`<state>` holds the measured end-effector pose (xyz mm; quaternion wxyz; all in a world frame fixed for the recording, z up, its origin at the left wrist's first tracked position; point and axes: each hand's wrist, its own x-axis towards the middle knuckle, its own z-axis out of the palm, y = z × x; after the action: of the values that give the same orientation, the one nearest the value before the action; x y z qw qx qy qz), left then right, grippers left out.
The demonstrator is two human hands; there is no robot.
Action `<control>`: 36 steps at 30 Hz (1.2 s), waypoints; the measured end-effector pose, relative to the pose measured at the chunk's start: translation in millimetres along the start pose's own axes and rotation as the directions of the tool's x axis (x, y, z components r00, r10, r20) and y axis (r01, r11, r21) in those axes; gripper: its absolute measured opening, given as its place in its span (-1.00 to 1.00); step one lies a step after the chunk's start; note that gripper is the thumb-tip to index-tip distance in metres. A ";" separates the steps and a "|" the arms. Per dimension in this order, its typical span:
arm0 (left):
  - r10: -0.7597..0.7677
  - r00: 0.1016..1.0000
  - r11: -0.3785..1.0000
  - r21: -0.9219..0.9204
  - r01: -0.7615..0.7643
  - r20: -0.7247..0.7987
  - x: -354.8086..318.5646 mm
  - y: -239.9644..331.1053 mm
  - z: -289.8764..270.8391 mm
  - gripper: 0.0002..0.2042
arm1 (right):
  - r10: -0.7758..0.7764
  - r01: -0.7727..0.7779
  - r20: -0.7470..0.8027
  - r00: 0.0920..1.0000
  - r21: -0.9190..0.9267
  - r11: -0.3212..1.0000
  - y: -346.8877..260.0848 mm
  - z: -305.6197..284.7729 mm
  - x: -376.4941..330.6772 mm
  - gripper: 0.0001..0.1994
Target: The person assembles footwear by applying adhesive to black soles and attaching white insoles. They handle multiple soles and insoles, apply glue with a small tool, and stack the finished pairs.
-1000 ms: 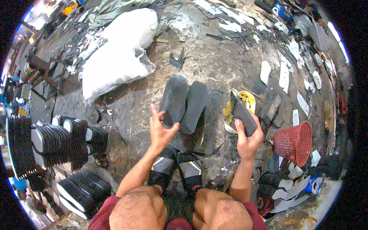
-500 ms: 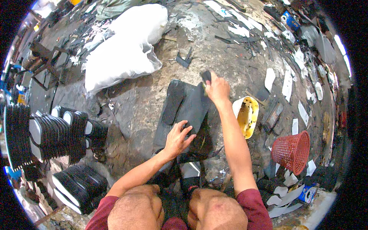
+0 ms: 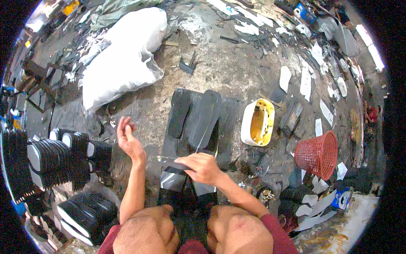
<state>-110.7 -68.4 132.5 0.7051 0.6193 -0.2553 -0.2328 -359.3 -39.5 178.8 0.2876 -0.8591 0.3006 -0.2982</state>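
My right hand point(image 3: 201, 168) is closed around a dark flat applicator point(image 3: 175, 165), held low over the near end of the work. A pale streak runs along the applicator's far edge. Two dark shoe soles lie side by side on a dark board point(image 3: 229, 127): a left sole point(image 3: 178, 113) and a right sole point(image 3: 206, 116). Down the right sole runs a thin shiny strand toward my right hand. My left hand point(image 3: 131, 143) is raised left of the board, fingers apart and holding nothing. To the board's right stands a white tub point(image 3: 246, 132) with yellow-brown glue inside.
Stacks of black soles with white faces point(image 3: 48, 156) stand at the left, with another bundle point(image 3: 89, 211) nearer me. A bulging white sack point(image 3: 122, 59) lies far left. On the right are a red perforated basket point(image 3: 313, 152) and scattered white offcuts point(image 3: 305, 80).
My right hand has come from the far end of the right sole toward me with the applicator. My left hand has lifted off that sole and moved left. The view has shifted slightly.
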 end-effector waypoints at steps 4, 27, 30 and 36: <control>-0.009 0.889 0.942 0.303 -0.147 0.458 -69.3 -11.2 16.5 -0.52 | 0.108 -0.092 -0.404 0.908 0.060 0.994 34.9 -74.3 2.6 -0.62; -0.046 0.640 0.992 0.109 -0.059 0.767 -97.5 -50.3 45.3 -0.12 | 0.475 -0.267 0.274 0.836 -0.553 0.789 92.6 -88.5 35.8 -0.68; -0.179 0.798 0.982 0.159 0.106 0.575 -78.5 -54.2 34.6 -0.40 | 0.335 -0.153 0.257 0.906 -0.540 0.828 50.2 -51.1 -6.5 -0.68; -0.138 0.815 0.972 0.233 0.003 0.563 -79.4 -31.6 48.0 -0.38 | 0.341 -0.284 0.117 0.933 -0.345 0.895 -16.5 -73.7 -29.1 -0.64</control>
<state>-202.6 -57.4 100.4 0.5123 0.6037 -0.4572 -0.4050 -422.8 -31.9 228.5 0.2128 -0.8573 0.4535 -0.1187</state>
